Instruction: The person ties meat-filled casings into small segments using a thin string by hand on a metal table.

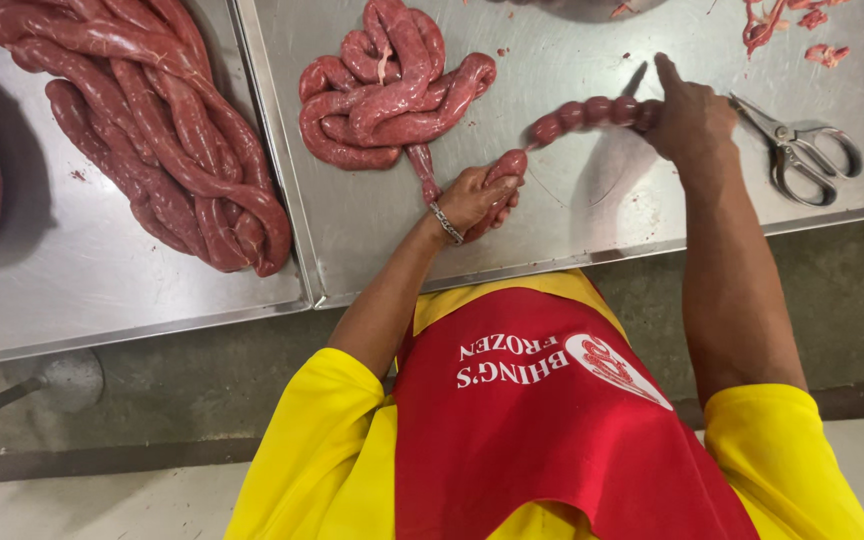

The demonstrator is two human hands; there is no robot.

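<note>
Two shiny steel worktops (592,215) are standing side by side over a grey concrete floor, with a narrow seam running between them. Nearest to me, a person in a yellow shirt and red apron is leaning in over the right-hand worktop's edge.

The left hand (472,200), wearing a metal bracelet at the wrist, is closing its grip around the near end of a long reddish-pink raw sausage rope (582,112). The fingers are wrapping narrowly round the casing, just above the steel. From there the rope is arching up and rightward, already pinched into a row of small round links, to the right hand (690,118). That hand is clamping the far end of the linked stretch, knuckles up and one finger pointing away, so the stretch is hanging taut between the two hands. To my eye, the linking is going best when both grips are staying snug and evenly spaced, so each link is coming out the same length and the thin casing is not splitting.

Just beside the right hand, a pair of steel scissors (800,148) is lying open on the worktop. Beyond the left hand, a coiled heap of unlinked sausage (387,85) is trailing a tail down toward that hand. Farther left, on the other worktop, a bigger pile of thick sausage loops (152,130) is lying. Small meat scraps (812,40) are scattered at the far right edge.
</note>
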